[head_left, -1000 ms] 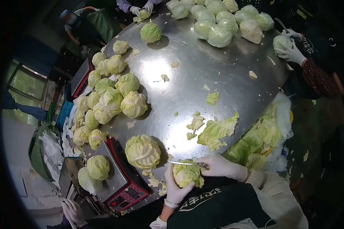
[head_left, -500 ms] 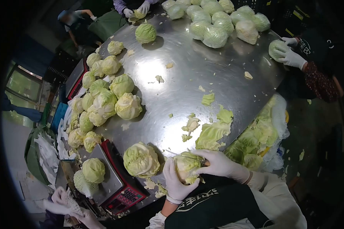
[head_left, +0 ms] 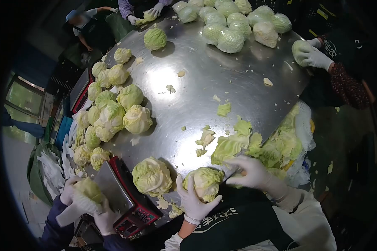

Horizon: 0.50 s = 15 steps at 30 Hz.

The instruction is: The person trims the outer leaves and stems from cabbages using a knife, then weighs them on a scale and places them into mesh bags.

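Observation:
My left hand (head_left: 197, 204), in a white glove, is wrapped round the near left side of a trimmed cabbage (head_left: 206, 183) at the table's front edge. To its right, clear of the cabbage, my right hand (head_left: 253, 173) is closed on a small knife, whose brown handle shows between the gloved fingers; the blade is hard to make out. A larger cabbage (head_left: 153, 176) rests just left of the held one. Loose green leaves (head_left: 230, 147) lie beyond my right hand, on the steel table (head_left: 188, 108).
Many cabbages (head_left: 112, 115) are piled at the left, by a red scale (head_left: 132, 201). A co-worker's gloved hands (head_left: 86, 205) hold a cabbage there. Wrapped cabbages (head_left: 228, 39) stand at the far side. Leaves fill a lined container (head_left: 287, 146) at the right. Other people work around the table.
My right hand has moved right, off the cabbage, with the knife. Another leaf shows near the table's right edge. At lower left, the co-worker has lifted a cabbage off the scale.

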Motion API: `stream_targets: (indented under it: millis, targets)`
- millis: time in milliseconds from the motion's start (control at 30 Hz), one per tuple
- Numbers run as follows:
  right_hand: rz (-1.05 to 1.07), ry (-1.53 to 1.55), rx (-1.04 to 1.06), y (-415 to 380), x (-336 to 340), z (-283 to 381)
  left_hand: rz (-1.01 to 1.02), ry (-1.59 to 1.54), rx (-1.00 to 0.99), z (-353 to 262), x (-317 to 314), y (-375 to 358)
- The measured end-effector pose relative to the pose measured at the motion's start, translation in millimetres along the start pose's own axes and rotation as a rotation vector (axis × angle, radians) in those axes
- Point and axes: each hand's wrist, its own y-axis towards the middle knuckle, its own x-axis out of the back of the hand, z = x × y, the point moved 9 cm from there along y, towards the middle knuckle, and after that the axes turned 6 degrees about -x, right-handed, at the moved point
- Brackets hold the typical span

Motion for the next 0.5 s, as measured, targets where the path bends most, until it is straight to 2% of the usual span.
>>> stream_targets:
  millis: [33, 67, 100, 167, 233, 267, 300, 367, 400, 433, 500]
  targets:
    - [0.079, 0.070, -0.046, -4.3, -24.2, -4.9, -0.008, 0.007, 0.005, -1.1, 0.4, -1.2]
    - [0.019, 0.087, 0.041, -4.6, -36.9, 0.3, -0.008, 0.012, 0.007, 1.4, -4.3, -4.0]
    - [0.058, 0.064, -0.066, -8.6, -62.2, -16.9, -0.065, -0.043, 0.018, 8.8, -8.6, -9.0]
    - [0.149, 0.088, 0.022, -18.0, -74.6, 2.8, -0.126, -0.088, 0.027, 24.0, -16.4, -16.9]
    - [0.473, 0.446, 0.162, -31.9, -86.2, 47.3, -0.235, -0.543, 0.236, 49.8, -21.8, -23.3]
    - [0.579, 0.450, 0.185, -42.3, -92.5, 51.6, -0.180, -0.479, 0.208, 45.8, -17.1, -21.1]
    - [0.578, 0.445, 0.185, -41.9, -86.8, 50.8, -0.181, -0.483, 0.205, 44.5, -11.4, -22.0]
    - [0.177, 0.326, -0.028, -19.4, -43.6, 21.2, -0.076, -0.225, 0.017, 27.8, -7.4, -24.6]
    - [0.003, 0.335, -0.091, -14.9, -23.9, 1.3, -0.085, -0.217, -0.073, 27.0, -8.5, -29.9]
    - [-0.058, 0.454, -0.363, -17.5, -14.5, -26.2, -0.085, -0.215, -0.071, 42.8, -15.6, -42.1]
    - [-0.081, 0.484, -0.560, -23.7, -3.9, -62.1, -0.012, -0.525, -0.179, 50.0, -26.4, -54.0]
